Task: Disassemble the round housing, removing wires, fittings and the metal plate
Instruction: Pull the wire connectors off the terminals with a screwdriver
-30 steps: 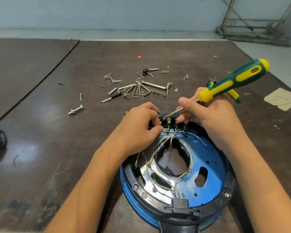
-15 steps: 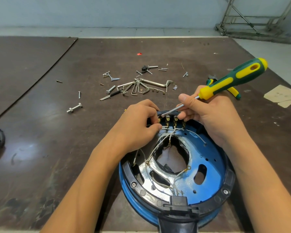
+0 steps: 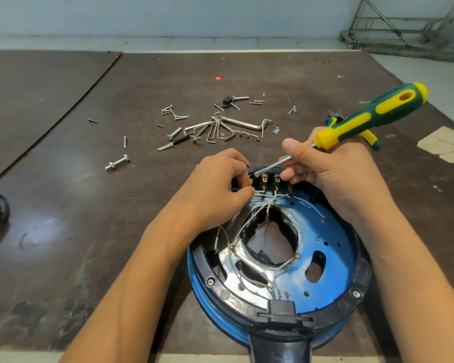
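Wire-removal step. Round housing (image 3: pixel 333 231) on surface (image 3: pixel 89 205). Left hand (image 3: pixel 220 187) pinches wire (image 3: pixel 260 193) at the housing's far-rim terminal block (image 3: pixel 269 169). Right hand (image 3: pixel 333 174) grips screwdriver (image 3: pixel 372 116), tip at the terminals. Next: pry connector off gently.

Both bare forearms reach forward and converge. The left hand (image 3: pixel 220 189) lies knuckles-up, its fingers (image 3: pixel 235 157) curled, with thumb and forefinger pinching at the terminal strip (image 3: pixel 270 179). The right hand (image 3: pixel 344 179) — palm turned inward — grips the screwdriver (image 3: pixel 372 117) at its shaft, thumb stretched out above it.
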`<state>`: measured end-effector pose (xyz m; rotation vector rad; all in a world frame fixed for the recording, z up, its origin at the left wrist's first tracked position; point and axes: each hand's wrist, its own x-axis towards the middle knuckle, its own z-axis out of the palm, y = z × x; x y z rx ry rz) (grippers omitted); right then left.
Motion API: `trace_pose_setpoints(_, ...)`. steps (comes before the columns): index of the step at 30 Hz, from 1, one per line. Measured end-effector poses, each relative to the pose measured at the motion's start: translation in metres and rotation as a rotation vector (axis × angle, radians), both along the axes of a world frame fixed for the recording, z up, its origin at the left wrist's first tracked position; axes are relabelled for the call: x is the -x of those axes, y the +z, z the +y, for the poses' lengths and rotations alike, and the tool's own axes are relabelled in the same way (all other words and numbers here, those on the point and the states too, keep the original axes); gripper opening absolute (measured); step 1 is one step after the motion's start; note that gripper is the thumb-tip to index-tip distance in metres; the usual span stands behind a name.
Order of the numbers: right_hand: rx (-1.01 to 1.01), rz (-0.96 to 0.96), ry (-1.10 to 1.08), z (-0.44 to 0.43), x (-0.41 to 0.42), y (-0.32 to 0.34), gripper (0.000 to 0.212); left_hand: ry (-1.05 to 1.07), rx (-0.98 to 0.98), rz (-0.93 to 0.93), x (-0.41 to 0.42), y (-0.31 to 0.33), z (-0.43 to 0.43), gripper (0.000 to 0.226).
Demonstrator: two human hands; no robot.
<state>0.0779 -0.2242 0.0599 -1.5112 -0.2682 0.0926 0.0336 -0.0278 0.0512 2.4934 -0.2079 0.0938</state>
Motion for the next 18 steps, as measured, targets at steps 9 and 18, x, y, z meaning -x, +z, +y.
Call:
trace_pose_setpoints(9,-0.003,-0.029,-0.012,0.0005,0.0004,-0.0027,0.03,0.027,0.012,0.006,0.0002,-0.0002,-0.0007,0.019)
trace_pose_setpoints(18,0.031,-0.109,0.014,0.0002,0.0013,-0.0023,0.029,0.039,0.023,0.005,0.0006,0.0003,-0.0001,0.019)
